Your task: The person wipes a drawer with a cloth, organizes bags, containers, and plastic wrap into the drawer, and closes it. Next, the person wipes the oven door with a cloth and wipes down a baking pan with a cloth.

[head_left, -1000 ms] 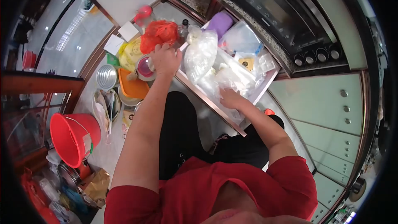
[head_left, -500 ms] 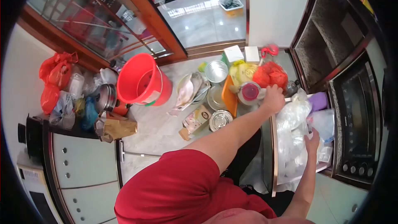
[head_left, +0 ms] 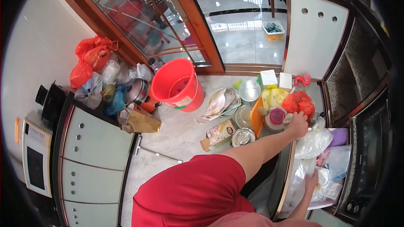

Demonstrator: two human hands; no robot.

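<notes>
Two hands are at the drawer [head_left: 324, 204]: the left hand [head_left: 299, 126] at its far front corner, the right hand [head_left: 311, 181] inside it. The left fingers bend downward and look close together; whether they pinch anything, I cannot tell. The right fingers reach in among thin clear plastic, partly covered, so neither their spread nor any grip can be made out. Between the hands, inside the drawer, lies the clear bag [head_left: 313, 144]. It is just beside the left hand, on the side toward the oven [head_left: 366, 159], and beyond the right fingertips; the left hand is the nearer. Its long axis runs slantwise across the drawer, from near the front edge toward the purple bundle [head_left: 339, 136]. It looks puffy, crumpled and whitish where light catches its folds; its contents are too blurred to name. On the floor, the red bag [head_left: 298, 103] sits beside the left fingers, with the pink-lidded jar [head_left: 276, 116] near them and the orange tray [head_left: 256, 117] upright past it.
</notes>
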